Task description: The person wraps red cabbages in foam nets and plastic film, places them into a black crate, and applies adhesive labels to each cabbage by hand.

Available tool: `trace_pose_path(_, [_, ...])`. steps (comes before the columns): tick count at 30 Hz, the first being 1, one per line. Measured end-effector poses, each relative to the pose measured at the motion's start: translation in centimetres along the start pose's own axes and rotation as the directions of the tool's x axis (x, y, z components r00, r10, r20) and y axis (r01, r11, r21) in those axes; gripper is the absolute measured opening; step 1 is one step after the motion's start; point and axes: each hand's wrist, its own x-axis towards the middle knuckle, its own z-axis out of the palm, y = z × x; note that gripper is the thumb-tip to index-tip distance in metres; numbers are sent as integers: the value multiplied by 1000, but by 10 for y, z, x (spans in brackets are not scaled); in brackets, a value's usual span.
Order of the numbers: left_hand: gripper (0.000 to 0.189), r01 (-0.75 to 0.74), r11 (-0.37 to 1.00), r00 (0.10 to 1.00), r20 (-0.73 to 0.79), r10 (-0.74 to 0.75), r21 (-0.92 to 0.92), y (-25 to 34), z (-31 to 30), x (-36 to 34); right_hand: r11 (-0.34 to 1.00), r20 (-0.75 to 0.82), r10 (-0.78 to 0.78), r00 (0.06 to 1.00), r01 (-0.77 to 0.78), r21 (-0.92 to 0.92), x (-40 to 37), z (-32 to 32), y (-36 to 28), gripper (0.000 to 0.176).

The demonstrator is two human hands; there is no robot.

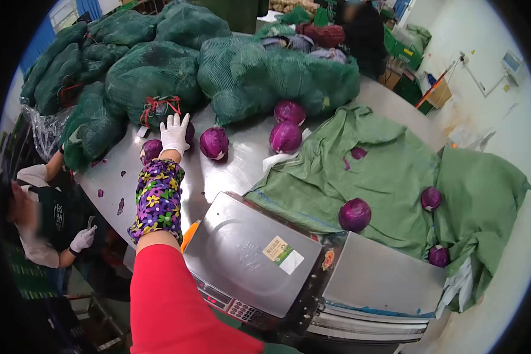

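My left hand (174, 134), in a white glove with a flowered sleeve cover, reaches over the steel table (212, 177) with its fingers spread. It lies between two red cabbages: one (151, 151) at its left, one (214, 143) at its right. Another cabbage (189, 133) shows partly behind the hand; whether they touch is unclear. Just beyond the fingertips is a green mesh sack (153, 76) tied with red string (159, 105). Two more cabbages (285, 137) sit right of centre. My right hand is not visible.
A scale (248, 253) stands in front, beside a metal machine (383, 274). Green cloth (360, 177) with several cabbages covers the right side. Full mesh sacks (277, 76) line the back. At left a co-worker (47, 218) holds a small curved tool; another person (363, 35) stands behind.
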Motion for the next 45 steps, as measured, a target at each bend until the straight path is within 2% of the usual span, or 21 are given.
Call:
trace_pose_path(5, [91, 42, 996, 995, -84, -48, -75, 6, 10, 2, 1000, -19, 5, 1000, -5, -6, 17, -9, 15, 33])
trace_pose_path(7, [85, 68, 934, 988, -108, -112, -352, -4, 2, -13, 1000, -19, 1, 1000, -1, 14, 20, -10, 17, 32])
trace_pose_path(9, [83, 280, 699, 921, -22, -389, -658, -5, -4, -26, 999, -13, 1, 1000, -1, 38, 28, -13, 22, 32])
trace_pose_path(11, [83, 88, 660, 921, -192, -340, -746, -6, -31, -55, 998, 4, -14, 1000, 13, 65, 39, -14, 26, 31])
trace_pose_path(14, [79, -459, 611, 820, -572, 12, -645, 0, -83, -122, 991, 35, -39, 999, 34, 131, 56, -14, 35, 32])
trace_pose_path(17, [82, -642, 544, 761, -540, 360, -540, 16, -135, -203, 992, -57, -121, 991, 119, -41, 56, -15, 37, 39])
trace_pose_path(19, [78, -782, 469, 623, -516, 588, -411, 31, -157, -245, 994, 13, -104, 994, 104, -19, 71, -18, 46, 41])
trace_pose_path(21, [69, -880, 352, 475, -575, 666, -319, 52, -145, -274, 990, 40, -99, 994, 94, 102, 61, -14, 43, 44])
trace_pose_path(24, [59, -908, 414, 337, -462, 821, 73, 71, -144, -306, 984, 74, -132, 988, 122, 130, 77, -19, 58, 38])
trace_pose_path(27, [71, -873, 287, 439, -376, 816, -394, 79, -199, -317, 995, 139, -22, 990, 8, 102, 53, -16, 29, 26])
trace_pose_path(28, [77, -783, 350, 574, -378, 727, -515, 84, -216, -329, 998, 260, 51, 964, -55, 9, 43, -25, 6, 21])
trace_pose_path(29, [76, -685, 323, 668, -387, 636, -653, 92, -202, -327, 961, 375, -204, 904, 258, -98, 42, -35, -10, 14])
trace_pose_path(30, [73, -527, 340, 818, -356, 451, -779, 96, -185, -331, 920, 341, -363, 867, 391, -15, 45, -34, -26, 12])
trace_pose_path(31, [72, -448, 339, 831, -245, 500, -827, 97, -178, -324, 839, 330, -464, 822, 527, -134, 77, -36, -31, 14])
trace_pose_path(32, [72, -570, 490, 794, -289, 534, -660, 96, -168, -315, 690, 292, -661, 691, 713, -125, 97, -33, -47, 16])
trace_pose_path(35, [76, -510, 531, 836, -243, 492, -677, 100, -171, -315, 626, 319, -734, 600, 779, -25, 135, -21, -111, 11])
trace_pose_path(37, [75, -499, 556, 865, -347, 362, -665, 98, -139, -301, 366, 252, -881, 399, 915, -169, 174, 3, -133, 10])
trace_pose_path(39, [70, -492, 639, 868, -393, 305, -591, 99, -143, -301, 177, 344, -891, 298, 923, -340, 198, 19, -158, 11])
trace_pose_path(40, [70, -491, 646, 867, -398, 299, -585, 101, -149, -307, 179, 342, -893, 294, 927, -329, 210, 27, -169, 11])
trace_pose_path(44, [61, -518, 477, 855, -406, 324, -710, 116, -205, -375, -277, 603, -793, 89, 829, -486, 267, 73, -186, 27])
trace_pose_path(45, [59, -592, 492, 806, -451, 384, -639, 124, -228, -402, -66, 542, -817, 195, 904, -424, 315, 103, -167, 36])
